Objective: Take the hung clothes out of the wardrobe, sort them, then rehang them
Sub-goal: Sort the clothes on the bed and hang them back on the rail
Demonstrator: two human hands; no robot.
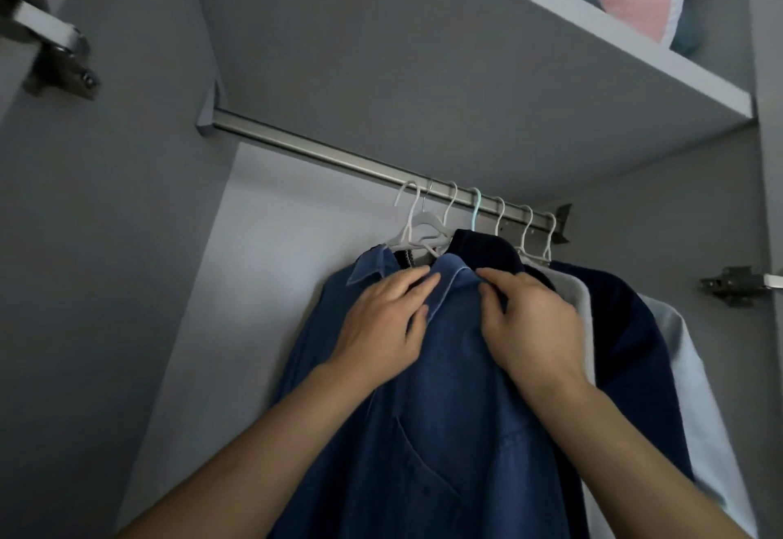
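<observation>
Below the rail [339, 155], seven hangers are hanging bunched at its right end. Left hand [381, 326] is pinching the denim shirt [423, 454] collar; right hand [529, 326] is gripping its other side. Task stage is looking ambiguous: either removal is just starting or rehanging is finishing.

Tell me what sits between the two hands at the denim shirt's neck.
In the head view, only the denim shirt's collar lies between the left hand and the right hand; both hands touch it.
</observation>
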